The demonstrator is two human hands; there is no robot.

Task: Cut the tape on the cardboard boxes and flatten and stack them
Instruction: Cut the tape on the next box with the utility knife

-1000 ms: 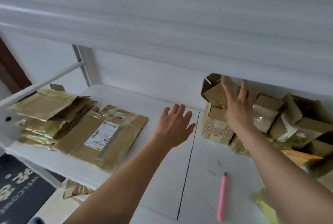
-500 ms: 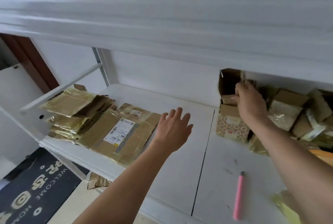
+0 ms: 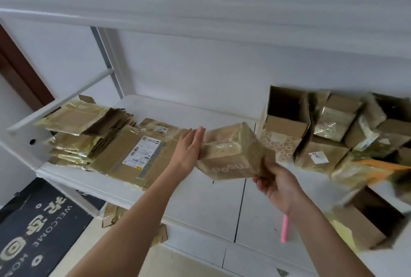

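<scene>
Taped box held over the white shelf, both hands on it.
Left to right: dark doormat (image 3: 33, 230) on the floor reads "WELCOME"; stack of flattened boxes (image 3: 93, 134) on the shelf (image 3: 200, 198), top one with a white shipping label (image 3: 141, 153), print too small to read. Left hand (image 3: 189, 151) flat, fingers straight, against the left end of the box (image 3: 231, 152). Box is tilted, glossy tape all over, partial letters on its front face, unclear. Right hand (image 3: 275, 184) grips its lower right corner. Pink cutter (image 3: 284, 229) lies on the shelf below the right wrist. Pile of uncut boxes (image 3: 333, 134) at right, 1 with a handwritten tag (image 3: 319, 157), illegible.
</scene>
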